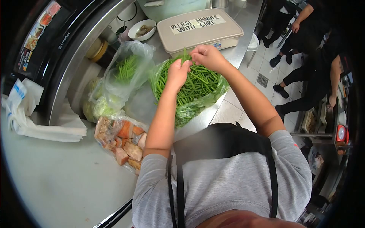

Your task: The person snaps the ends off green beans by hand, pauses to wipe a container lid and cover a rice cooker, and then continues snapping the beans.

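Over a heap of cut green beans (197,85) in an open clear plastic bag (186,114), both my hands are close together. My left hand (178,73) is closed on a few green beans (185,56) that stick up between the fingers. My right hand (207,57) pinches at the same beans near their upper part, fingertips almost touching the left ones. To the left, a second clear bag (142,51) contains more green beans (127,69).
A lidded box (199,30) labelled "PLEASE HANDLE WITH CARE" and a white bowl (142,30) stand behind the beans. Bagged chunks (125,142) of orange and pale food lie near my left arm. Co-workers (296,49) stand at the right, beyond the tiled floor.
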The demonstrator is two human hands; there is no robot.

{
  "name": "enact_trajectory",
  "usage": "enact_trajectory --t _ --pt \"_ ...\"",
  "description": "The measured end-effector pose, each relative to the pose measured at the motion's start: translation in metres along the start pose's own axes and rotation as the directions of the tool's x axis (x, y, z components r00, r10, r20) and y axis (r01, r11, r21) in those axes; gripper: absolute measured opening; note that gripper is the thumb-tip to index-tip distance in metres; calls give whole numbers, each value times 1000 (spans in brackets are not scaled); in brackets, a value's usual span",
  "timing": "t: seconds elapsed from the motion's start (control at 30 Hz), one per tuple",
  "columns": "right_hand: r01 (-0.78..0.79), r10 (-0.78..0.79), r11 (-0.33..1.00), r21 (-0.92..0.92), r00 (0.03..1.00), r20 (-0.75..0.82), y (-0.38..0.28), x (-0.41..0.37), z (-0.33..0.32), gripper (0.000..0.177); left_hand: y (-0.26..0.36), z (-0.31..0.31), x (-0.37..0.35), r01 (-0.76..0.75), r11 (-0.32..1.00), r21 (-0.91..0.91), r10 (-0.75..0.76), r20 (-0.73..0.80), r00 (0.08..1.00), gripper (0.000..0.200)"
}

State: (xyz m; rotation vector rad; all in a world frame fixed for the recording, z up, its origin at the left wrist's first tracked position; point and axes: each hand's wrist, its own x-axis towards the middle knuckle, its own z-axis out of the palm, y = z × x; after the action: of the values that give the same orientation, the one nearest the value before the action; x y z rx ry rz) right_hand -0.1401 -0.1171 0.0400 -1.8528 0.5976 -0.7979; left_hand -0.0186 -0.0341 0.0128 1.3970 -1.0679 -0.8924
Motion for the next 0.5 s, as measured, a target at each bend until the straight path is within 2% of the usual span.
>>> enact_trajectory --t 0.03,0.07,0.17,0.27,0.37,0.47,0.5 --pt "123 -126 951 -282 992 9 -1 0 -3 12 0 -1 0 21 999 40 -22 5 1000 15" --pt "231 -241 810 -538 969 53 -3 -1 -5 13 0 -2 0 42 996 80 -43 9 999 15" --pt "69 -223 664 -745 969 -109 7 -4 12 16 3 2 0 109 986 130 -109 -13 994 16" --pt "-70 -174 656 -751 955 -241 24 -1 11 17 6 3 -4 167 967 193 -169 -9 986 16" --pt "-52 -18 673 -738 996 -86 17 -3 -1 15 1 -2 -1 188 953 237 -195 6 981 16" --pt "283 -317 762 -582 947 46 10 -3 1 15 -3 -6 3 179 937 299 -197 31 980 17" --pt "294 -309 757 -584 948 76 10 -1 0 14 -2 -6 4 172 930 326 -196 41 980 17"
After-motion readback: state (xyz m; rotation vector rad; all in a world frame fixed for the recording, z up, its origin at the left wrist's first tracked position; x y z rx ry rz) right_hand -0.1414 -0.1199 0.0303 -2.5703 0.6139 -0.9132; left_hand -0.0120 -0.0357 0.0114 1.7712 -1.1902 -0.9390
